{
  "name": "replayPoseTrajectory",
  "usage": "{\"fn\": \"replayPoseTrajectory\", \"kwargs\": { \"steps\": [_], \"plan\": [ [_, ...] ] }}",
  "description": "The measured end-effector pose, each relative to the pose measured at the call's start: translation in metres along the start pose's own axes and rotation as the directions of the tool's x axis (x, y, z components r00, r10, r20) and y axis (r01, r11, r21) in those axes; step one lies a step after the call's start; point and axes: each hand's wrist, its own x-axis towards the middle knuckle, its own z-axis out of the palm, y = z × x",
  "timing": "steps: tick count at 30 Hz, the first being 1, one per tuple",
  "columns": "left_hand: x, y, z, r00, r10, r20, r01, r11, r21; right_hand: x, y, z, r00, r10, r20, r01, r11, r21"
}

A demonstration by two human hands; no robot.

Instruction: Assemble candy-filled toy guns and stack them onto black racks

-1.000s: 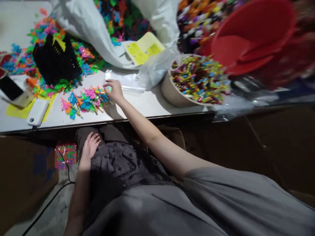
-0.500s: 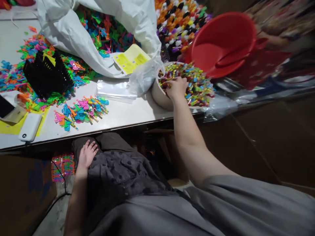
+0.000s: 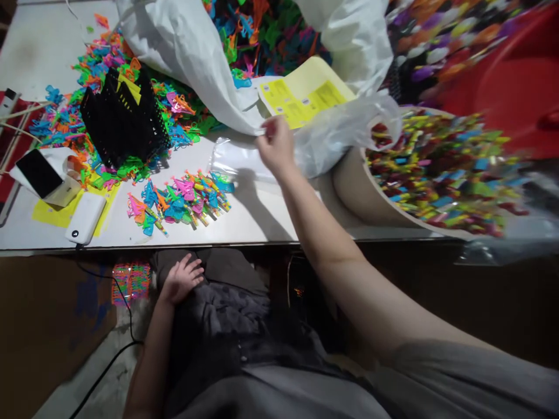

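Note:
My right hand [image 3: 278,148] is above the table, its fingers curled together. A small dark red bit shows at the fingertips, too unclear to name. Beneath and beside it lie clear plastic bags [image 3: 238,158] and a sheet of yellow labels [image 3: 321,96]. My left hand [image 3: 183,279] rests on my thigh with its fingers spread and nothing in it. To the left of my right hand, a small pile of colourful plastic pieces [image 3: 179,201] includes short patterned sticks. A round pale tub [image 3: 360,189] on the right is full of small, bright, shiny pieces.
A black perforated basket [image 3: 124,125] stands among loose plastic trinkets [image 3: 52,119]. Behind is a white sack [image 3: 187,52] of similar trinkets. A white power bank [image 3: 86,218] and a phone [image 3: 39,173] lie at left. A red basin [image 3: 510,87] is at right.
My right hand has left the tub and moved left over the clear bags, fingers closed. My left hand stays on my thigh. The view has shifted, bringing the table closer.

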Motion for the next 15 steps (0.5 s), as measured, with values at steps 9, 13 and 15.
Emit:
{"fn": "replayPoseTrajectory", "kwargs": {
  "steps": [9,13,15],
  "plan": [
    [0.009,0.015,-0.010,0.985,-0.144,0.091,0.151,0.985,-0.081,0.060,-0.054,0.164,0.895,-0.109,0.432,0.219,0.952,-0.213],
    [0.012,0.022,-0.017,0.976,-0.187,0.115,0.195,0.979,-0.061,0.069,-0.049,0.145,0.907,-0.031,0.420,0.153,0.954,-0.258],
    [0.012,0.022,-0.017,0.977,-0.179,0.114,0.182,0.983,-0.011,0.066,-0.048,0.116,0.908,0.049,0.415,0.037,0.980,-0.198]
  ]
}}
